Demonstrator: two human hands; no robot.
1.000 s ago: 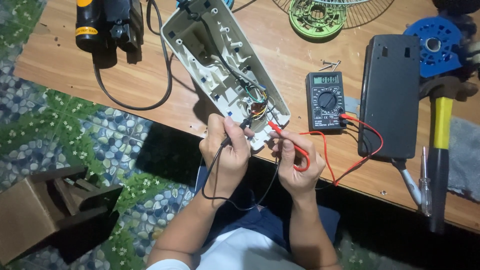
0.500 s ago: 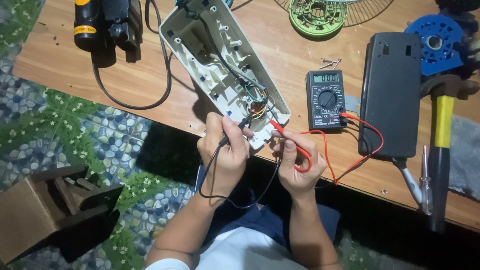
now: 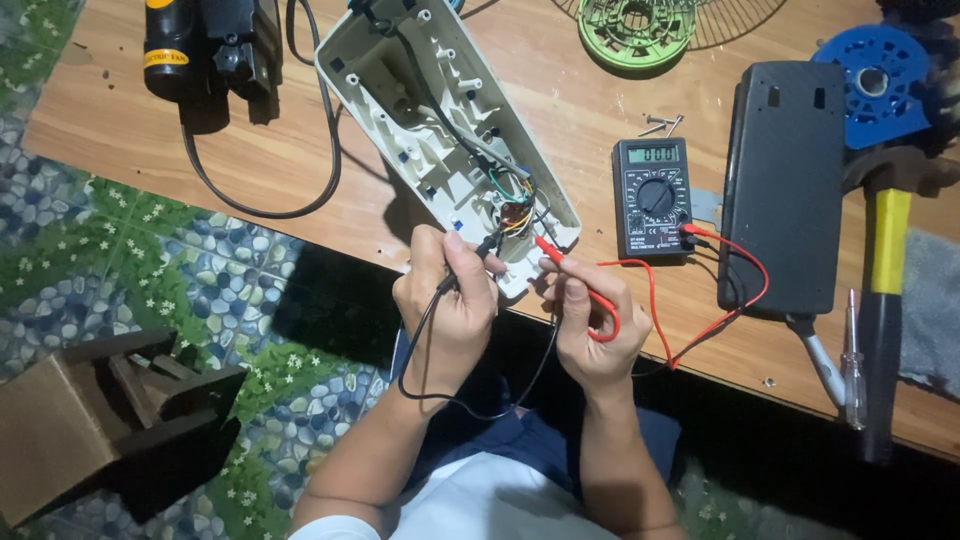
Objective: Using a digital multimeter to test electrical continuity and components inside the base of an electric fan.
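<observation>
My left hand (image 3: 448, 300) grips a black test probe (image 3: 486, 245), its tip at the wiring end of an opened cream plastic housing (image 3: 430, 110) that lies on the wooden table (image 3: 300, 170). In my right hand (image 3: 592, 325) is a red test probe (image 3: 560, 258), pointing into the same cluster of coloured wires (image 3: 515, 205). Both probe leads run to a black digital multimeter (image 3: 653, 197) lying flat to the right of the housing.
A black flat cover (image 3: 783, 185) lies right of the meter, then a yellow-handled hammer (image 3: 882, 300), a screwdriver (image 3: 852, 365) and a blue round part (image 3: 880, 85). A green round part (image 3: 635, 25) and a black-yellow device (image 3: 205, 50) sit at the far edge. A dark wooden stool (image 3: 110, 420) stands lower left.
My hands and both probes stay at the wiring end of the housing, with only slight shifts of the tips. The view has drifted a little.
</observation>
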